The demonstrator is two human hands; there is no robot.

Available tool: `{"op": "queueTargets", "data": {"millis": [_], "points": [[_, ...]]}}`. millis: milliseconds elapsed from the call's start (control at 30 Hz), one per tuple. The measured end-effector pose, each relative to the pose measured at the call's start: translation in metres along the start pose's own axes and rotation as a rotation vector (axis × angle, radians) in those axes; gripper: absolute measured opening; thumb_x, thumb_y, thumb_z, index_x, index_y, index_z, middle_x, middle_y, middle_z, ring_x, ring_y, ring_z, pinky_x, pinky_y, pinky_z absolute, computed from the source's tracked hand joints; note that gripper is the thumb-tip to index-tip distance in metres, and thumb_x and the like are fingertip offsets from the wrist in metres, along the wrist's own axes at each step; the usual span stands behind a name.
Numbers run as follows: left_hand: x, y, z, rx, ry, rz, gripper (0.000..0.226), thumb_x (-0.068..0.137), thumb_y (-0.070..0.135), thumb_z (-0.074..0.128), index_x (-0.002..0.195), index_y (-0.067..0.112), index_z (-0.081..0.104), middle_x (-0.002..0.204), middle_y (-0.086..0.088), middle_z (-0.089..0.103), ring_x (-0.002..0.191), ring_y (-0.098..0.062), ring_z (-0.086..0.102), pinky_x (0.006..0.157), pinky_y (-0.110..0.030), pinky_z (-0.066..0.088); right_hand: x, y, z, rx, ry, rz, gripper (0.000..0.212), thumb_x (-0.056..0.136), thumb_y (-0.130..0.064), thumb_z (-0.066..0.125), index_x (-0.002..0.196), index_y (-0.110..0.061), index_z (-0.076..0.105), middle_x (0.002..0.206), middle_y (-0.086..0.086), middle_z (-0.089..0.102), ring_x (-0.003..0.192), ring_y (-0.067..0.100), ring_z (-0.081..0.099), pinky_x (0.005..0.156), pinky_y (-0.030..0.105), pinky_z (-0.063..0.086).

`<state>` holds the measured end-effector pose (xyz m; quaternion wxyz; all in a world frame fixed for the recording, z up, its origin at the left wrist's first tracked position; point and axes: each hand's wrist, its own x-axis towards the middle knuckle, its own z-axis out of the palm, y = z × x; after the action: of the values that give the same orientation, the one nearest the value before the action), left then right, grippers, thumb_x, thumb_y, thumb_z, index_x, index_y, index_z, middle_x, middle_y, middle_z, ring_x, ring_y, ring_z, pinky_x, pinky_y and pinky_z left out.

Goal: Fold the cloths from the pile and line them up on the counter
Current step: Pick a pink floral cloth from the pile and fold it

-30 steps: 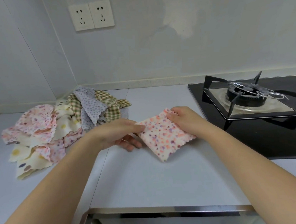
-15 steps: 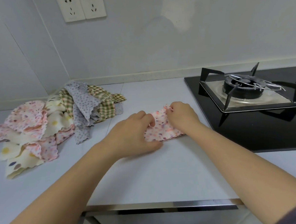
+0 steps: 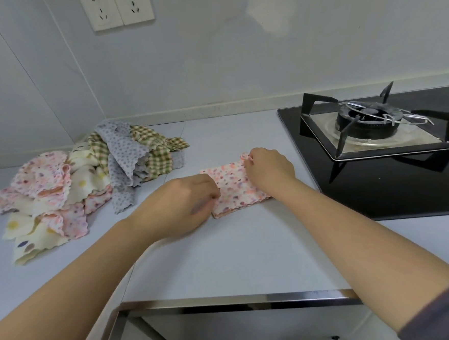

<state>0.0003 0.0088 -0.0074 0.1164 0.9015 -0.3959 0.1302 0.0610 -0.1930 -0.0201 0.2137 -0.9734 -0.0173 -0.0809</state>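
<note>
A pink cloth with small coloured dots (image 3: 232, 186) lies folded into a narrow strip on the pale counter (image 3: 224, 254), just left of the stove. My left hand (image 3: 179, 205) pinches its near left edge with curled fingers. My right hand (image 3: 267, 168) pinches the far right corner, which sticks up a little. A loose pile of cloths (image 3: 86, 179) in pink floral, cream dotted, green check and grey prints sits at the left, apart from both hands.
A black gas hob with a burner and pan support (image 3: 374, 130) fills the right side. A steel-edged opening (image 3: 238, 300) runs along the counter's front edge. Two wall sockets (image 3: 116, 7) sit on the back wall.
The pink cloth went from a flat square held up between my hands to a narrow folded strip on the counter. Both hands moved down with it.
</note>
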Motion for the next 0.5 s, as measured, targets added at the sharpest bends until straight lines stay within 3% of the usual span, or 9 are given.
{"op": "queueTargets", "data": {"millis": [133,233,267,333,400,433,500], "points": [[0.005,-0.005,0.004,-0.021,0.03,-0.094,0.033,0.088,0.031,0.044,0.086,0.012,0.071,0.082,0.004,0.069,0.073,-0.012,0.062,0.068,-0.029,0.05,-0.001,0.003,0.001,0.038,0.004,-0.057,0.034,0.1,-0.029,0.039,0.067,-0.019,0.038,0.07,-0.002,0.049,0.072,0.025,0.048,0.05,0.028,0.028],[0.016,-0.008,0.0,-0.077,0.176,-0.317,0.014,0.088,0.02,0.056,0.088,0.016,0.069,0.08,0.007,0.067,0.074,-0.011,0.063,0.07,-0.034,0.052,0.001,0.007,0.0,0.18,-0.032,-0.159,0.031,0.099,-0.037,0.045,0.074,-0.019,0.052,0.067,-0.007,0.051,0.071,0.021,0.051,0.055,0.029,0.035],[0.021,-0.011,0.0,-0.073,0.191,-0.39,0.013,0.088,0.018,0.057,0.097,0.018,0.067,0.089,0.007,0.067,0.083,-0.012,0.063,0.075,-0.033,0.052,0.002,0.008,-0.001,0.239,-0.054,-0.199,0.029,0.098,-0.04,0.047,0.079,-0.02,0.058,0.068,-0.008,0.053,0.073,0.019,0.053,0.059,0.031,0.038],[0.035,-0.014,0.0,-0.134,0.114,-0.521,0.035,0.088,0.023,0.061,0.123,0.02,0.056,0.117,0.006,0.06,0.11,-0.013,0.056,0.09,-0.03,0.046,0.002,0.008,-0.003,0.357,-0.109,-0.287,0.028,0.095,-0.044,0.051,0.081,-0.023,0.063,0.065,-0.009,0.054,0.068,0.013,0.052,0.062,0.032,0.039],[0.048,-0.017,-0.003,-0.342,0.015,-0.632,0.057,0.086,0.028,0.066,0.137,0.02,0.042,0.13,0.006,0.051,0.117,-0.012,0.051,0.096,-0.03,0.043,-0.003,0.005,-0.006,0.479,-0.156,-0.381,0.03,0.093,-0.045,0.055,0.079,-0.022,0.066,0.061,-0.007,0.054,0.058,0.008,0.045,0.059,0.029,0.036],[0.053,-0.017,-0.006,-0.459,-0.028,-0.669,0.058,0.084,0.028,0.068,0.136,0.019,0.043,0.125,0.005,0.054,0.112,-0.011,0.054,0.095,-0.03,0.046,-0.005,0.003,-0.007,0.521,-0.16,-0.414,0.028,0.092,-0.045,0.057,0.081,-0.021,0.068,0.061,-0.005,0.055,0.056,0.007,0.044,0.059,0.027,0.036],[0.058,-0.02,-0.013,-0.586,-0.11,-0.665,0.033,0.083,0.024,0.071,0.113,0.016,0.06,0.094,0.005,0.065,0.084,-0.006,0.062,0.081,-0.027,0.05,-0.009,0.0,-0.013,0.597,-0.13,-0.433,0.019,0.09,-0.041,0.062,0.087,-0.023,0.07,0.058,-0.009,0.055,0.054,0.004,0.042,0.056,0.022,0.036]]}}
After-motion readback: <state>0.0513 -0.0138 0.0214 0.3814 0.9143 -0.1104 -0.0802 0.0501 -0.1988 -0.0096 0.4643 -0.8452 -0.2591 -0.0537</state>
